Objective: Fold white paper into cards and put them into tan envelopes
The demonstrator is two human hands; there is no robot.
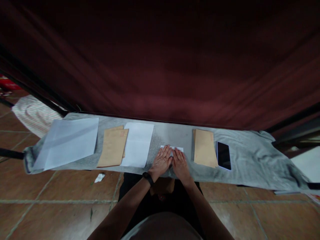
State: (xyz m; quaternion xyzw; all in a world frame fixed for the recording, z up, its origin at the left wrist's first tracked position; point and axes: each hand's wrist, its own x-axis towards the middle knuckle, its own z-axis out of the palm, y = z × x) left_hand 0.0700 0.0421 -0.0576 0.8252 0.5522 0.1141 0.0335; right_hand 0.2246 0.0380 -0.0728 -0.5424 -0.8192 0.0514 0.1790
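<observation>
My left hand point(161, 162) and my right hand point(180, 164) lie flat side by side, fingers stretched out. Both press on a small white piece of paper point(180, 149), which looks folded; most of it is hidden under the fingers. A black band circles my left wrist. Left of my hands lies a white sheet of paper point(140, 143), partly under a stack of brown envelopes point(112, 146). To the right of my hands is another stack of brown envelopes point(205, 146), with a phone point(224, 155) close beside it, its screen dark.
A grey cloth point(250, 156) covers the narrow table. Large white sheets point(72, 140) lie at its left end. A dark red curtain point(160, 66) hangs along the far edge. A crumpled white scrap point(99, 177) rests on the tiled floor point(67, 213).
</observation>
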